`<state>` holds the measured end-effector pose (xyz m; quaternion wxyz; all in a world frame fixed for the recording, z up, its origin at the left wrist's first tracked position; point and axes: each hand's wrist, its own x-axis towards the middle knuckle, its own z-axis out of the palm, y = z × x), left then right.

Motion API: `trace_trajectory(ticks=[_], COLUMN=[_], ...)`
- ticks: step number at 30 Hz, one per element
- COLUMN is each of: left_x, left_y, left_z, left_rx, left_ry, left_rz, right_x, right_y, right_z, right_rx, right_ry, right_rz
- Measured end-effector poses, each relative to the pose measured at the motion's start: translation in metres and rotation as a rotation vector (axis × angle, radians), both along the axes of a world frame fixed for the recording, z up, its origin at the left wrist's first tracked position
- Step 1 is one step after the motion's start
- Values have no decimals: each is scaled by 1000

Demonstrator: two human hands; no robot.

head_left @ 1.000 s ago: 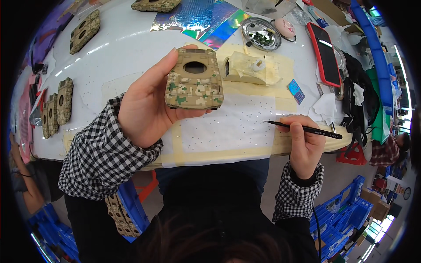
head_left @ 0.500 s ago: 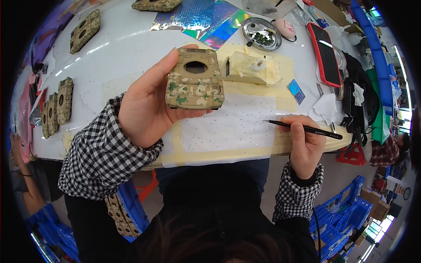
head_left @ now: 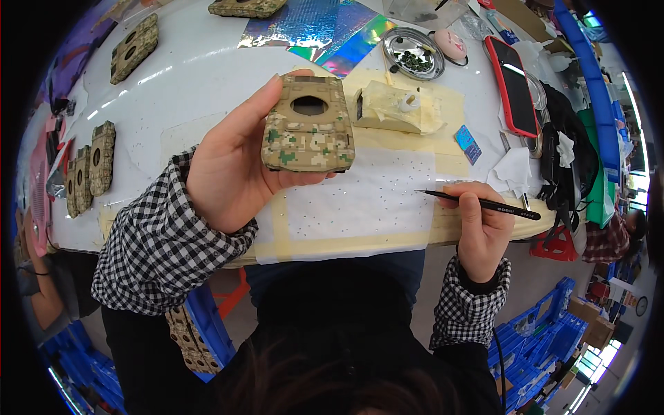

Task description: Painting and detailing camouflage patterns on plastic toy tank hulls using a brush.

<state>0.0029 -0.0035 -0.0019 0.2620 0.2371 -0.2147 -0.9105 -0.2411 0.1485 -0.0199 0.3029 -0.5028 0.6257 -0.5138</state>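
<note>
My left hand (head_left: 232, 166) grips a camouflage-painted model tank hull (head_left: 308, 142) by its sides, thumb along its left edge. The hull is raised over the table, its round opening facing up. My right hand (head_left: 481, 225) pinches black tweezers (head_left: 501, 206), their tips pointing left above a white sheet (head_left: 332, 225). Many tiny specks lie scattered on that sheet. Whether the tweezer tips hold anything is too small to tell. Just behind the hull stands a block wrapped in yellowish tape (head_left: 394, 111) with a pale knob on top.
More camouflage hulls (head_left: 102, 159) lie at the left and far left. A round dish (head_left: 430, 68) with small dark green parts sits at the back, near shiny holographic sheets (head_left: 311, 31). To the right are a red-cased phone (head_left: 512, 86) and crumpled tissue (head_left: 510, 171). Blue crates (head_left: 532, 332) stand below.
My hands, the hull and the tweezers stay nearly still. At the far left edge, another person's arm has shifted slightly.
</note>
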Motion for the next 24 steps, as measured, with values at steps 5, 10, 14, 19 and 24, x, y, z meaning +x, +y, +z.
trace_trajectory(ticks=[5,10,14,19,24], left_x=[0,0,0,1,2], left_y=[0,1,1,-1,-3], left_z=[-1,-1,-1,-4,-2], left_rx=[-11,-8,2,13,40], left_ry=[7,5,20,53,49], left_rz=[-1,5,0,-35,-47], right_x=[0,-4,-5,10,35], right_y=[1,3,2,-13,-49], right_z=[-1,-2,0,18,37], right_rx=[-17,-40,-46,-316,-534], right_ry=[-24,-19,26,25,61], right_rz=[-2,16,-22,-9,179])
